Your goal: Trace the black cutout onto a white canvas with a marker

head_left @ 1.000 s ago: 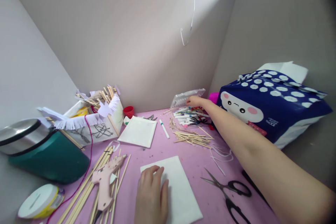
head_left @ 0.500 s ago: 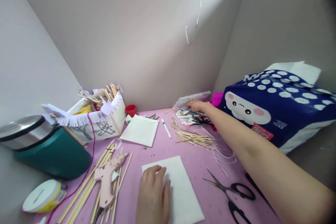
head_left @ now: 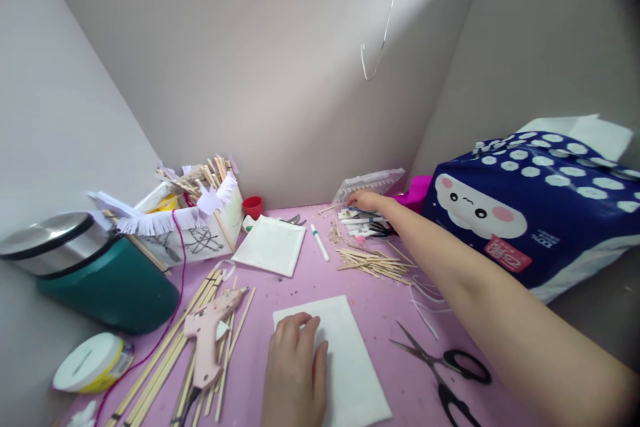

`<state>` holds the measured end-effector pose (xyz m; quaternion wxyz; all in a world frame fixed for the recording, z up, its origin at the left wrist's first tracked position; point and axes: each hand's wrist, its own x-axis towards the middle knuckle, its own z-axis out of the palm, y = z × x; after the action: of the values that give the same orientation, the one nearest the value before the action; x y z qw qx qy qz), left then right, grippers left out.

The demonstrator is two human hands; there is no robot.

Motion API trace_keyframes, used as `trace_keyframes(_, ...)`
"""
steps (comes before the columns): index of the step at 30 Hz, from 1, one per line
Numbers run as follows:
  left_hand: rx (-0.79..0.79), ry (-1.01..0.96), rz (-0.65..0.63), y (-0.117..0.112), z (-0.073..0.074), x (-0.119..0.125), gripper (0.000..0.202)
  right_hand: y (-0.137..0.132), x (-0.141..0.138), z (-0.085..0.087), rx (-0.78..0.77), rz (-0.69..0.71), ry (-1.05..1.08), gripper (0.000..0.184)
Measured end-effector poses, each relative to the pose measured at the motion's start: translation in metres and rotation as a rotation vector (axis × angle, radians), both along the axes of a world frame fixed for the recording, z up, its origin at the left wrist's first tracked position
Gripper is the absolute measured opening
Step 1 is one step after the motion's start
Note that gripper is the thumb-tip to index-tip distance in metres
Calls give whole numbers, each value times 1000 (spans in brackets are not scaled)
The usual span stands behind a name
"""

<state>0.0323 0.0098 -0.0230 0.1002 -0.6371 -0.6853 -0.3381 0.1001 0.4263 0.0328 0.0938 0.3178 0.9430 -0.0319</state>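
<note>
My left hand (head_left: 296, 367) lies on a white rectangular sheet (head_left: 353, 373) at the front of the table, fingers loosely bent and resting on it, gripping nothing. Far back, my right arm stretches across to the marker pile. There my right hand (head_left: 367, 200) is over the white-barrelled markers (head_left: 357, 221), beside an upright clear plastic case (head_left: 373, 183). Its fingertips are small and partly hidden, so whether they hold anything cannot be seen. A pile of short wooden sticks (head_left: 375, 264) lies just in front of the markers. Black-handled scissors (head_left: 435, 360) lie open right of the sheet.
A pink glue gun (head_left: 207, 340) rests on long wooden sticks (head_left: 160, 353) at left. Behind are a green bottle (head_left: 110, 287), a fringed box (head_left: 170, 237), a red cup (head_left: 253, 207), a white square panel (head_left: 270, 247) and a lone marker (head_left: 320, 243). A blue tissue pack (head_left: 540, 213) stands right.
My right hand has shifted slightly left over the markers, near the clear case. The view has turned a little; my left hand stays on the white sheet.
</note>
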Motion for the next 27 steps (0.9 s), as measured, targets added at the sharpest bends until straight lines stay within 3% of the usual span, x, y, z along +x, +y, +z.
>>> trace_keyframes(7, -39, -5, -4, 0, 2, 0, 28, -6, -19, -11, 110, -58, -80, 28)
trace_keyframes(12, -47, -14, -10, 0, 2, 1, 28, -12, -28, -8, 177, -78, -127, 29)
trace_keyframes(27, -18, -15, -13, 1, 2, 4, 24, -20, -5, 12, 105, 39, -136, 26)
